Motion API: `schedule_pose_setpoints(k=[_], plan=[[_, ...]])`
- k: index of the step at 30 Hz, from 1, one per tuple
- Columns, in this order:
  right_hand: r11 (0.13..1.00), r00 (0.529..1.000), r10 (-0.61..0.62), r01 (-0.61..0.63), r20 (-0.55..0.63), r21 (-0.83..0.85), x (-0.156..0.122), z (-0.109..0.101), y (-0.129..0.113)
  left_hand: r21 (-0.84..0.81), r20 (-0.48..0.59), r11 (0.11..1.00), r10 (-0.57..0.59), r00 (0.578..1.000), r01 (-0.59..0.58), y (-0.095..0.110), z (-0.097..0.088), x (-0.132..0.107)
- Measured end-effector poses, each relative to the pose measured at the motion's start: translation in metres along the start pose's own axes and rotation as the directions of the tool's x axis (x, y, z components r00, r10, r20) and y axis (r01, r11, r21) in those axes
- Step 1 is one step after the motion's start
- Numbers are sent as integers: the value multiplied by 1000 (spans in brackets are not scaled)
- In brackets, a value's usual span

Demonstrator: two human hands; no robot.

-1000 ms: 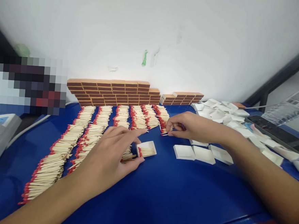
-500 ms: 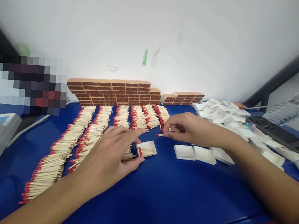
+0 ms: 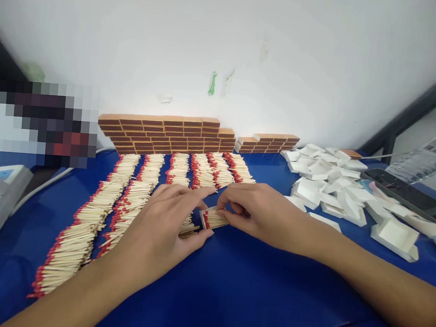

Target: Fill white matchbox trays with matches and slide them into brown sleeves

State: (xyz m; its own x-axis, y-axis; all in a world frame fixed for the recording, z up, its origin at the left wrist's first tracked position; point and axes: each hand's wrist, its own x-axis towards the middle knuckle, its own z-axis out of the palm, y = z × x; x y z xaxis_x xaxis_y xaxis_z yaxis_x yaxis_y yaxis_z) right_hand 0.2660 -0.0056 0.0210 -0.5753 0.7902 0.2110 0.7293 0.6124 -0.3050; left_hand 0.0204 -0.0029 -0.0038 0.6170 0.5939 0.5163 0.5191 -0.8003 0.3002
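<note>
A white matchbox tray [image 3: 202, 220] with red-tipped matches [image 3: 214, 219] in it lies on the blue table. My left hand [image 3: 165, 219] steadies it between thumb and fingers at its left end. Over the tray's right part, my right hand [image 3: 257, 208] is closed in a pinch, fingertips at the matches and covering that end. Long rows of loose matches [image 3: 74, 235] spread left of and behind my left hand. Shorter match rows [image 3: 204, 168] lie just beyond both hands.
Stacked brown matchboxes [image 3: 167, 135] stand against the white wall, with a lower stack [image 3: 269, 143] beside them. White empty trays [image 3: 336, 184] are heaped at right, near a dark phone [image 3: 406, 191] and a clear plastic package [image 3: 423, 160]. A white cable [image 3: 40, 191] runs at left.
My right hand has moved left and toward me, bringing its pinched matches from the match row to the tray. My left hand stays at the tray.
</note>
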Motion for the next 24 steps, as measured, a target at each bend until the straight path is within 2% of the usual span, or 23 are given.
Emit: schedule_pose_setpoints(k=[24], plan=[[996, 1000, -14, 12, -24, -84, -2, 2, -4, 3, -11, 1000, -1, 1000, 1, -2, 1, -2]])
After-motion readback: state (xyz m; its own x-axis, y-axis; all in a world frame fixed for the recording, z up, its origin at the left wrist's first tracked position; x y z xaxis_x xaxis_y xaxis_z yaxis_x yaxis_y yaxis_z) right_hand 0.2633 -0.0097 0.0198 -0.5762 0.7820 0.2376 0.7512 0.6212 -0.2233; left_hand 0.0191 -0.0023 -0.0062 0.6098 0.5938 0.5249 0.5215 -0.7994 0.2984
